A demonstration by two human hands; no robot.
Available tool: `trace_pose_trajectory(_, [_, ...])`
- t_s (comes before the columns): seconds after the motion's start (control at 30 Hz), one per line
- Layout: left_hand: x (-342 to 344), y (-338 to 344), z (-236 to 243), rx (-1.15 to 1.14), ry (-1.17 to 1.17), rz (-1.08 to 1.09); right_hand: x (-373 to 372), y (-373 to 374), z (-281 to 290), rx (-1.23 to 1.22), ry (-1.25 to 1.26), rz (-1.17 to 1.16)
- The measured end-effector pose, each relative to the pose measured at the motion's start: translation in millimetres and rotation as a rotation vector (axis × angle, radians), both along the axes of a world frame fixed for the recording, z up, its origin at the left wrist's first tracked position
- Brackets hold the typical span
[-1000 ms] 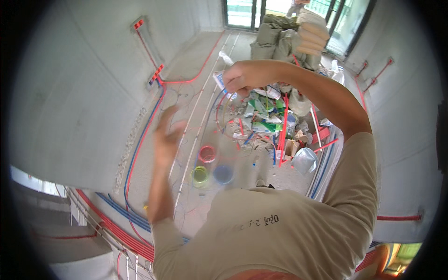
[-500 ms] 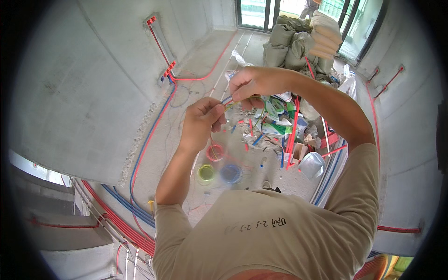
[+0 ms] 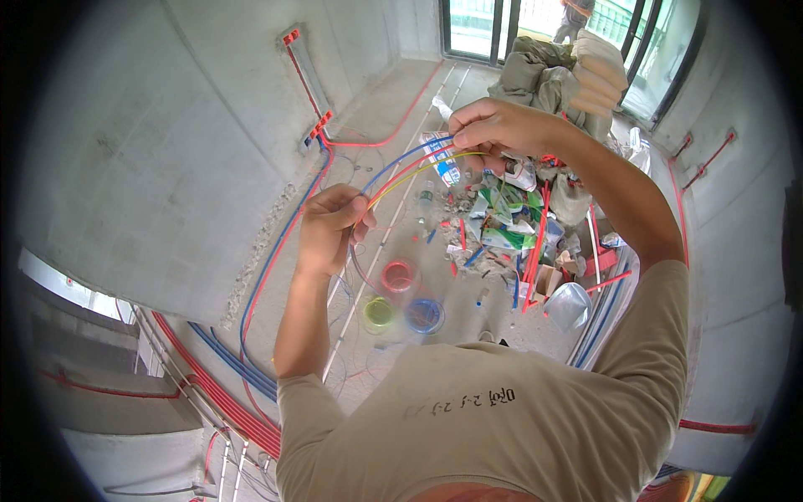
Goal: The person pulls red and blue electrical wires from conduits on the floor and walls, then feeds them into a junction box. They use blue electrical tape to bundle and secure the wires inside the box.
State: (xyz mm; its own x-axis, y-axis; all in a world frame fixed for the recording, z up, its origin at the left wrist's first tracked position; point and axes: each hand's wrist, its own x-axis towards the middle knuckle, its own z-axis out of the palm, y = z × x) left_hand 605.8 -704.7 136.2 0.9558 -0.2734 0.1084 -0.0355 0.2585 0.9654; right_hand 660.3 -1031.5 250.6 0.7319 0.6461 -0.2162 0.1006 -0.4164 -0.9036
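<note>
Blue, red and yellow wires (image 3: pixel 406 175) stretch in a shallow arc between my two hands. My left hand (image 3: pixel 336 222) pinches them at the lower left. My right hand (image 3: pixel 498 130), higher and further right, grips their other stretch, fingers curled. Loose lengths hang below my left hand. On the floor beneath lie three wire coils: red (image 3: pixel 398 276), green-yellow (image 3: pixel 378 312) and blue (image 3: pixel 425 315).
A debris heap (image 3: pixel 510 217) with red pipe offcuts spreads on the right. Stacked sacks (image 3: pixel 596 71) stand before the glass door, where another person (image 3: pixel 575 17) is partly visible. Conduits (image 3: pixel 238 393) run along the left floor. Concrete walls (image 3: pixel 167 159) flank both sides.
My left hand rose to the wires and gripped them. Most recently my hands moved apart, right hand up and rightward, left leftward, stretching a longer arc of wire between them.
</note>
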Motion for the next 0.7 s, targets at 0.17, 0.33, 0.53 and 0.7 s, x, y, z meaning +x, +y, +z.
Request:
trace_pose_trajectory(0.17, [-7.3, 5.8, 6.4, 0.037, -0.041, -0.04, -2.8, 19.3, 0.4, -0.037, -0.062, 0.058])
trace_pose_trajectory(0.33, [-7.8, -12.1, 24.2, 0.29, -0.12, -0.016, -2.1, 54.7, -17.6, -0.052, -0.085, 0.108])
trace_pose_trajectory(0.53, [11.2, 40.8, 7.9, 0.148, -0.049, 0.324, 9.5, 64.1, -8.0, 0.026, -0.268, 0.063])
trace_pose_trajectory(0.7, [33.9, 151.3, -11.1, 0.166, -0.011, 0.614, 51.4, -36.3, -14.9, -0.032, -0.225, -0.242])
